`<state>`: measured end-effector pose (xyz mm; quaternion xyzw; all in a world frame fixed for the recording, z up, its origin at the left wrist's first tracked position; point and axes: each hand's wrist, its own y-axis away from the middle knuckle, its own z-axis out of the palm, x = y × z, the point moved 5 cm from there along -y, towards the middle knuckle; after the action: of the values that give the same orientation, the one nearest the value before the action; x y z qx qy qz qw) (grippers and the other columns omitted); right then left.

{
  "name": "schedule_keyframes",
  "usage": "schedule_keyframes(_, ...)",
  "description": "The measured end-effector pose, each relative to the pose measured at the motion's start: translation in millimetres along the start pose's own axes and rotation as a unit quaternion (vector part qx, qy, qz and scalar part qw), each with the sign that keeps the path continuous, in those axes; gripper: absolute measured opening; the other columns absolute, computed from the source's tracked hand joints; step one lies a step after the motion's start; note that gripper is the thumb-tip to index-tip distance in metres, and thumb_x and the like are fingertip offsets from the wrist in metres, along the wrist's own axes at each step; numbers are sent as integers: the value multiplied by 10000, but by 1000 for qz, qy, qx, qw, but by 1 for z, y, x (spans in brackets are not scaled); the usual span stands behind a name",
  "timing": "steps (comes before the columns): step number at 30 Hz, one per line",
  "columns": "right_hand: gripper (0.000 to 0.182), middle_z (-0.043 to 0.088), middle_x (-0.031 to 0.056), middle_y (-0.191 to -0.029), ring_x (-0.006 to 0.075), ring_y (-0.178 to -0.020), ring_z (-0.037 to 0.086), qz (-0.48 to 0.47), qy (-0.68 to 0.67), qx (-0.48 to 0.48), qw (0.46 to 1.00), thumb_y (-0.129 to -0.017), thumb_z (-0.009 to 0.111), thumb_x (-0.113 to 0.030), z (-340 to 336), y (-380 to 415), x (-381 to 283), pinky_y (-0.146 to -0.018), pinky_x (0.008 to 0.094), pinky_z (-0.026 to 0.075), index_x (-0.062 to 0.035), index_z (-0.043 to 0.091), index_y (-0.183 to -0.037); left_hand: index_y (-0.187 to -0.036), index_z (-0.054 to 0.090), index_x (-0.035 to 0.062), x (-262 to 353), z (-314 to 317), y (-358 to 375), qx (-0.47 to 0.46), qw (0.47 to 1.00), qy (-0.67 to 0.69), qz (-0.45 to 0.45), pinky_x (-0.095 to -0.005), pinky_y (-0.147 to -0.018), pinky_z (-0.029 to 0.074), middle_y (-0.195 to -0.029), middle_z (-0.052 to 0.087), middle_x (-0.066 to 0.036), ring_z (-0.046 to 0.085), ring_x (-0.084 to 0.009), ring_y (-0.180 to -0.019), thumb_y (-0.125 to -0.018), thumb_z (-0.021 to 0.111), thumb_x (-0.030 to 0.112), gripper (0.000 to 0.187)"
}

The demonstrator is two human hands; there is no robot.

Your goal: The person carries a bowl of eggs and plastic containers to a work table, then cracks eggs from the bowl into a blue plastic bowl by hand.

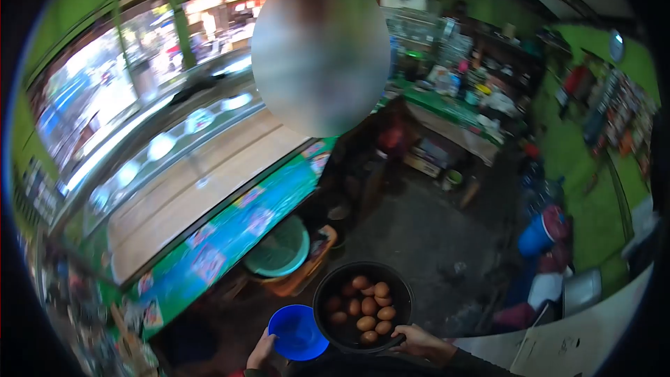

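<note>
Several brown eggs lie in a dark round pot at the bottom centre. My right hand is closed on the pot's right edge, where a handle seems to be. Just left of the pot is a blue bowl, tilted so its inside shows, with nothing distinct in it. My left hand pinches the bowl's left rim. Bowl and pot are side by side, their edges touching or nearly so.
A glass display case stands on a counter with a colourful cover at left. Below it is a green basin. A cluttered green table is at the back; containers, including a blue one, line the right wall. A blurred circle hides the top centre.
</note>
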<state>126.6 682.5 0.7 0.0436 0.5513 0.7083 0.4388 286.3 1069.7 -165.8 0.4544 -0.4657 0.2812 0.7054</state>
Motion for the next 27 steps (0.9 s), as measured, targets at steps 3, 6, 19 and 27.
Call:
schedule_keyframes(3, 290, 561, 231, -1106, 344, -942, 677, -50, -37, 15, 998, -906, 504, -7, -27, -17, -28, -858, 511, 610, 138, 456, -1153, -1341, 453, -3, 39, 30, -80, -75, 993, -90, 20, -376, -1020, 435, -1268, 550, -148, 539, -242, -1153, -882, 402, 32, 463)
schedule_keyframes(6, 294, 570, 206, -1071, 334, -935, 678, -64, -104, 49, 991, -890, 521, -22, -44, -36, -64, -821, 481, 614, 103, 453, -1147, -1329, 463, -5, 103, 77, -145, -92, 990, -88, -54, -367, -1014, 437, -1243, 563, -142, 547, -236, -1140, -899, 407, 56, 438)
schedule_keyframes(19, 293, 640, 231, -999, 359, -819, 686, -137, -335, 93, 928, -878, 540, -28, -76, -142, -207, -801, 463, 621, 121, 485, -1126, -1338, 475, -6, 245, 236, -508, -360, 881, -295, 86, -339, -992, 437, -1206, 595, -145, 561, -217, -1117, -934, 473, 174, 442)
schedule_keyframes(27, 295, 617, 265, -1094, 380, -895, 689, -152, -359, 90, 916, -868, 529, -11, -162, -190, -337, -810, 472, 618, 129, 479, -1122, -1385, 433, -26, 289, 396, -668, -387, 864, -321, 9, -348, -1015, 421, -1260, 572, -166, 532, -231, -1185, -954, 442, 140, 462)
